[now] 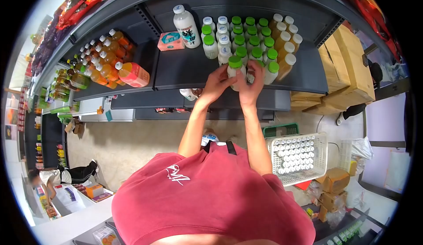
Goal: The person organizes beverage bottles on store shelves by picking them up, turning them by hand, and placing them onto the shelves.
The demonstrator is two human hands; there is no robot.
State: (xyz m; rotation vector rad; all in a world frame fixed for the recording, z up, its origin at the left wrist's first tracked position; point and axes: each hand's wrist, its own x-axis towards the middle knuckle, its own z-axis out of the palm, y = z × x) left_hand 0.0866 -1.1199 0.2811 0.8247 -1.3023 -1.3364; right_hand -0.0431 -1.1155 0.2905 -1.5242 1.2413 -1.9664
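Shelf [185,72]: dark, with several rows of white bottles [254,52] standing close together, caps up. Crate [308,176]: on the floor to the right, packed with white-capped bottles. Tall bottle [187,29]: upright at the shelf's left, just beside a pink box [172,41].

Left hand [215,85]: closed round the front bottle [235,71], thumb across its near face. Right hand [251,86]: half curled, thumb at the same bottle, fingers among its neighbours; whether it grips a second bottle cannot be told.

Front bottle: located at the shelf's front edge, before the rows; its base is hidden, so contact with the shelf is unconfirmed. Handling, in my judgement: keep the hold low and even, move it slowly, and keep knuckles clear of adjoining bottles, which could topple. Its long axis appears near upright, with its green cap [235,61] pointing up towards the camera.
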